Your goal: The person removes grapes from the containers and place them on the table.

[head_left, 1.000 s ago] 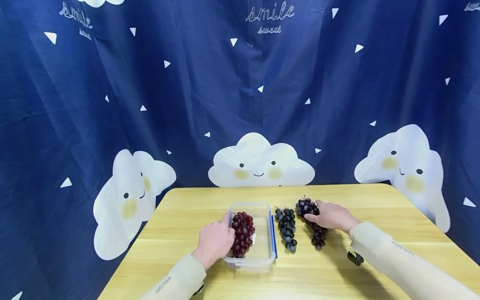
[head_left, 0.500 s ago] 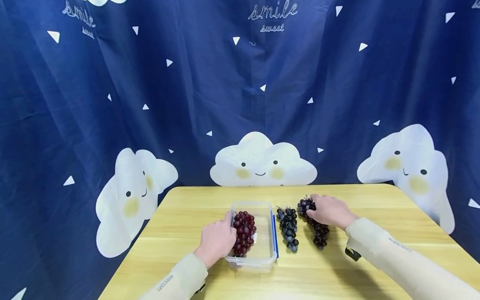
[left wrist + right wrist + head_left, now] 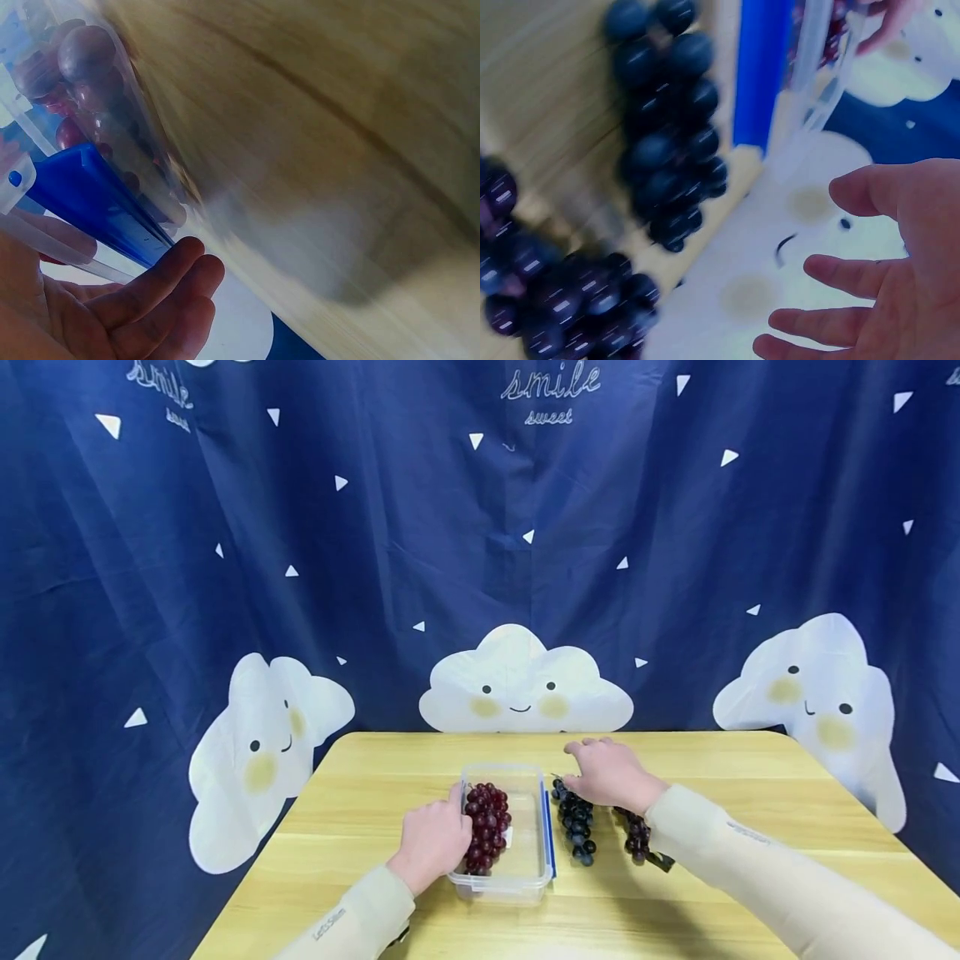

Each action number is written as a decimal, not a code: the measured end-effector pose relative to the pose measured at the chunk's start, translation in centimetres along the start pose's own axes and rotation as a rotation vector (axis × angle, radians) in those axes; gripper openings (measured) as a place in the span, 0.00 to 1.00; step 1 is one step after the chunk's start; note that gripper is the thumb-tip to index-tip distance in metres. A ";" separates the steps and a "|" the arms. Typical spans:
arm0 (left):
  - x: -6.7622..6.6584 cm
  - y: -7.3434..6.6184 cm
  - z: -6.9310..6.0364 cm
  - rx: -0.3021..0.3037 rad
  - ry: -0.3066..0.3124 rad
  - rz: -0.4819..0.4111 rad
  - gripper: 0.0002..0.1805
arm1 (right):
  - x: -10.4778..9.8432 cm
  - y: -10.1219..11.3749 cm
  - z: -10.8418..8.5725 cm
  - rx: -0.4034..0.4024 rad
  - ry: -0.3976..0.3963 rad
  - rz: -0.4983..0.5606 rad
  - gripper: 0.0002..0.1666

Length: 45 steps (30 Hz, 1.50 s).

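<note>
A clear container (image 3: 525, 881) with blue side flaps holds red grapes (image 3: 487, 827). My left hand (image 3: 431, 843) grips its left wall; in the left wrist view the fingers of that hand (image 3: 142, 307) curl beside a blue flap (image 3: 105, 202). Spread and holding nothing, my right hand (image 3: 609, 774) hovers over the upper end of the black grapes (image 3: 576, 827). Dark purple grapes (image 3: 637, 839) lie to the right, partly hidden by the right arm. The right wrist view has the open hand (image 3: 885, 262) apart from the black grapes (image 3: 667, 127) and the purple grapes (image 3: 577, 307).
All of this stands on a light wooden table (image 3: 375, 768). Behind it hangs a dark blue curtain (image 3: 450, 568) with white clouds and triangles.
My right hand has left the purple grapes and moved left, over the black bunch. The left hand keeps its hold on the container, and the grapes lie where they were.
</note>
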<state>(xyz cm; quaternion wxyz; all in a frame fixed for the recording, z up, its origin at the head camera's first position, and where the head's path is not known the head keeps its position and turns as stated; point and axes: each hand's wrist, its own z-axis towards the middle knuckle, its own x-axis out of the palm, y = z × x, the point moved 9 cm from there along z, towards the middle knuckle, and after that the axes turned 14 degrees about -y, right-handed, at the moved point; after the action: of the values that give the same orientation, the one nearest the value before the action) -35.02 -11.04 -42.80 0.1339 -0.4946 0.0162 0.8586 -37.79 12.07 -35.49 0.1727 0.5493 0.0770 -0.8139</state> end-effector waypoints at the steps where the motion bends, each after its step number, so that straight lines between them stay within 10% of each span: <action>1: 0.0 0.0 0.1 0.000 0.001 -0.005 0.30 | 0.0 0.6 0.3 -0.005 0.003 0.009 0.31; 30: -0.2 0.1 0.0 0.009 -0.055 -0.018 0.27 | 3.0 8.6 4.9 -0.030 0.232 0.297 0.20; 45: -0.7 -0.4 0.0 0.009 -0.047 -0.010 0.28 | 6.3 12.6 5.6 -0.094 0.395 0.143 0.20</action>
<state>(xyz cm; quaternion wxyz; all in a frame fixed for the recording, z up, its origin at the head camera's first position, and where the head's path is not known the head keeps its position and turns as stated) -34.60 -10.83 -42.12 0.1409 -0.4736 0.0145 0.8693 -40.18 -2.61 -38.27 0.2368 0.6938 0.1079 -0.6715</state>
